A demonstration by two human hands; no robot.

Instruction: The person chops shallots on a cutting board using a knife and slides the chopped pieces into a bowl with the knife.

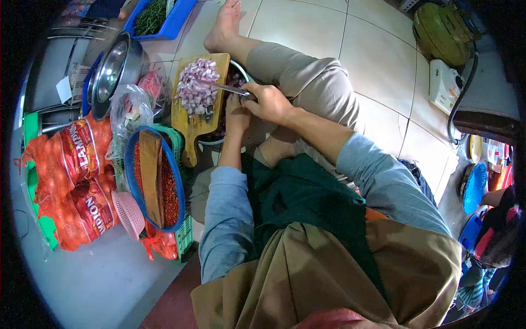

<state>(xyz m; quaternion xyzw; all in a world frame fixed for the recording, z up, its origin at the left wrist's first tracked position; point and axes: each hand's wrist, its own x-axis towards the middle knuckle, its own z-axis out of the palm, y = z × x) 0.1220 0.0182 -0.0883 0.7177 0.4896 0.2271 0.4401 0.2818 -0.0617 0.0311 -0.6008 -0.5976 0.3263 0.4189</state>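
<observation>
My right hand [269, 103] is closed round the handle of a knife [223, 88], whose blade points left over the board. Chopped red onion [197, 88] is heaped on a yellow wooden cutting board [208, 125] with its handle toward me. Beside the board's right edge is my left hand [236, 116], close under my right hand; its fingers are partly hidden, and I cannot tell whether it grips anything. A white-rimmed bowl [242, 70] with dark red contents shows beneath and right of the board.
Left of the board are a steel bowl [112, 71], a plastic bag [131, 107] and red net sacks [68, 181]. A blue basin [130, 164] of red chillies carries a wooden board [150, 175]. A blue tray [174, 24] holds green chillies. My bare foot [223, 24] rests on the tiles.
</observation>
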